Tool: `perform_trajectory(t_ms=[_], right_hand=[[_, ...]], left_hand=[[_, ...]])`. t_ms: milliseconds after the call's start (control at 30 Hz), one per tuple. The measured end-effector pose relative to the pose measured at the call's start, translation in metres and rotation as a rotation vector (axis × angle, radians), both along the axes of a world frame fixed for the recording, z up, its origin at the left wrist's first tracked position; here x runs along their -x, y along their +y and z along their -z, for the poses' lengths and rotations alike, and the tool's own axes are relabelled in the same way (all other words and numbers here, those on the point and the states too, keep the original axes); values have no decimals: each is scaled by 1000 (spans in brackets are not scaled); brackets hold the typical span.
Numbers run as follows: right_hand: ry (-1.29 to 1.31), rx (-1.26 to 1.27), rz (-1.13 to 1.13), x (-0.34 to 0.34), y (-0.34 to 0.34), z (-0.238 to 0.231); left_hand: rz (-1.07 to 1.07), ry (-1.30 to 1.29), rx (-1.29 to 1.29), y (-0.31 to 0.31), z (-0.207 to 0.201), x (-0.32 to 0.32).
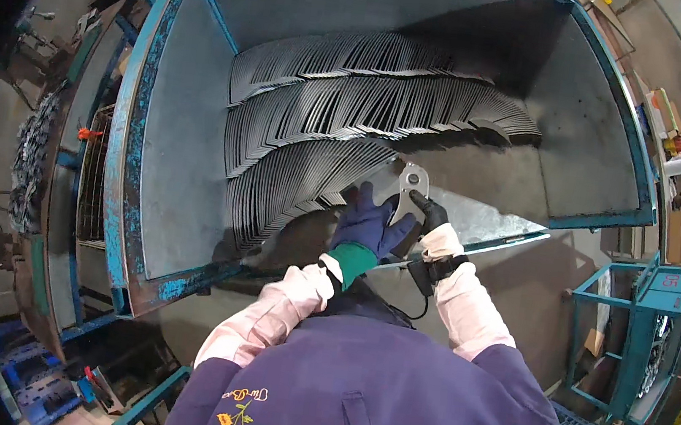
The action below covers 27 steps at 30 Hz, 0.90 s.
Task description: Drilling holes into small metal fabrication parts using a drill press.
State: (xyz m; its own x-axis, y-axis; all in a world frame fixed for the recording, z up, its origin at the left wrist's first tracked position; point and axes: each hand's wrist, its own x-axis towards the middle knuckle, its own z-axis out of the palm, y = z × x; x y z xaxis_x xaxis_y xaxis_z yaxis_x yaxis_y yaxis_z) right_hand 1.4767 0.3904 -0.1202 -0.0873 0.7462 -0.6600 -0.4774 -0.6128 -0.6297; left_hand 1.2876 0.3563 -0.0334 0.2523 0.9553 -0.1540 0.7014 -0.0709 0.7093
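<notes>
My right hand [434,214], in a black glove, pinches a flat grey metal plate [414,177] with a rounded, holed top end. My left hand [370,220], in a dark blue glove with a green cuff, is spread just left of the plate's lower end. Whether its fingers touch the plate I cannot tell. Beyond and left of both hands, many thin metal plates [294,177] lean on edge in three curved rows. They lie inside a large blue-framed metal bin [188,134], and the nearest row ends close to my left fingertips.
The bin's low front edge [481,245] runs just under my wrists, and its high side walls rise left and right. A small blue metal rack [634,282] stands at the right. Blue plastic pallets [31,378] lie at the lower left, beside a long metal frame.
</notes>
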Motion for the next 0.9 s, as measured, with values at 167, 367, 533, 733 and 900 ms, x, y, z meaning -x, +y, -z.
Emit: perform_trajectory(t_ms=[167,367,533,733,900], right_hand=[[145,-25,-31,0,17,24],[-1174,-569,-811,-50,47,99],[-1746,-448,-1985,-27,111,157],[-1361,-379,-1380,-30,146,215],[-1505,-260,-1801,19,110,128]], left_hand=[[-219,51,-230,5,-18,22],[-310,-80,-355,16,-34,86],[-451,-232,-236,-24,-16,99],[-502,-283,-173,-31,-4,110],[-527,-249,-290,-63,67,146]])
